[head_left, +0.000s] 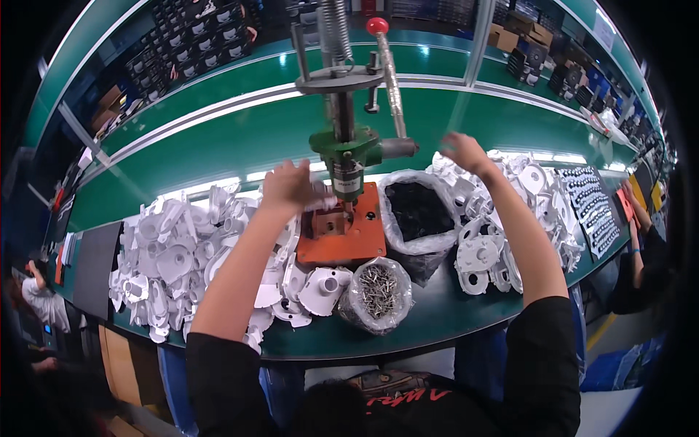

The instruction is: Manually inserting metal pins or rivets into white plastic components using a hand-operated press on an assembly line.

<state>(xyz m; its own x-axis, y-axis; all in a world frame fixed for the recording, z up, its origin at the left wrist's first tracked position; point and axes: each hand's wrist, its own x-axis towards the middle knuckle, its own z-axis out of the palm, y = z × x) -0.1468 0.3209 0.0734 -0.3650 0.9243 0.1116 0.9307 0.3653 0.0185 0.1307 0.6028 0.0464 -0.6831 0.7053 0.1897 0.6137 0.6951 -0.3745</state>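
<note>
A hand press with a green head (345, 149) stands over an orange base plate (368, 237), which carries a small metal fixture (331, 223). My left hand (290, 188) is at the left side of the press head, its fingers reaching toward the fixture. Motion smears those fingers, and a whitish bit beside them is too blurred to name. Off to the right, my right hand (466, 154) is raised above a heap of white plastic parts (535, 182), its fingers apart and nothing visible in them. The press lever (393, 91), tipped with a red knob, points upward, away from both hands.
Another heap of white plastic parts (171, 255) lies to the left. A bag of black pieces (419, 211) and a bag of small metal pins (378, 289) stand by the base plate. A dark tray of parts (591, 207) is far right, near another person's hands (637, 211).
</note>
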